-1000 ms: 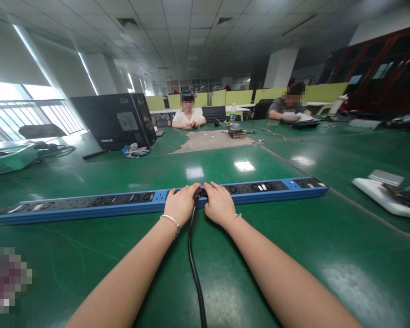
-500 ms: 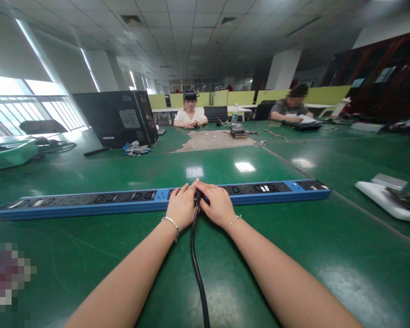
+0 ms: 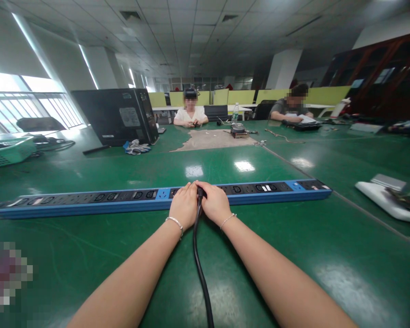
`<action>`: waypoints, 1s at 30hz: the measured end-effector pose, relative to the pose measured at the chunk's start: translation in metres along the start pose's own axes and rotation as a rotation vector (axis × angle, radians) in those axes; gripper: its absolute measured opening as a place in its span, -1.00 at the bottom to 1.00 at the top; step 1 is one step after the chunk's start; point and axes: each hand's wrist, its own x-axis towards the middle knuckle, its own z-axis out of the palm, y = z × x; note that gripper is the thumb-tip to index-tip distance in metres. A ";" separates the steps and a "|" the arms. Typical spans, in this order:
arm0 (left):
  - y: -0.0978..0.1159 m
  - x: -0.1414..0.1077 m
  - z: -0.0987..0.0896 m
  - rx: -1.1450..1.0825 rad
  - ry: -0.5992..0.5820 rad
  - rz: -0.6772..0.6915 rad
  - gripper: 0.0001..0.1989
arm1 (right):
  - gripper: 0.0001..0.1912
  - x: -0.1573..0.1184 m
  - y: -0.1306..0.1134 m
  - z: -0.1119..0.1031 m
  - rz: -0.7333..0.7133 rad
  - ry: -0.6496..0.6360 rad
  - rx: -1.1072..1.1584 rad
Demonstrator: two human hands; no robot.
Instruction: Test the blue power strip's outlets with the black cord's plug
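A long blue and black power strip point(image 3: 89, 200) with several sockets lies across the green table in front of me. At its middle, a black plug point(image 3: 200, 192) stands on the strip between my hands, its thick black cord point(image 3: 200, 269) running down towards me. My right hand point(image 3: 215, 202) is closed around the right side of the plug. My left hand point(image 3: 184, 205) lies over the strip against the plug's left side, fingers pressed together and closed. Its thumb and the contact under both palms are hidden. I cannot see how deep the plug sits in a socket.
A black computer case point(image 3: 116, 116) and gloves point(image 3: 136, 146) are at the back left, near a green basket point(image 3: 8, 152). A white object point(image 3: 386, 200) lies at the right. Two people sit across the table, beyond a bare brown patch point(image 3: 215, 140).
My left hand's fingers have drawn together beside the plug. My right hand's fingers have curled in more tightly around it. The power strip has hardly shifted.
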 end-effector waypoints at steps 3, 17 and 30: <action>0.001 0.001 0.000 -0.034 0.013 -0.032 -0.46 | -0.59 0.005 -0.004 -0.001 -0.040 0.062 0.033; 0.000 0.000 -0.002 -0.096 -0.014 -0.051 -0.46 | -0.63 -0.014 0.096 -0.075 0.200 0.316 0.008; -0.002 0.000 -0.001 -0.082 -0.002 -0.028 -0.50 | -0.65 -0.027 0.124 -0.085 0.056 0.220 -0.033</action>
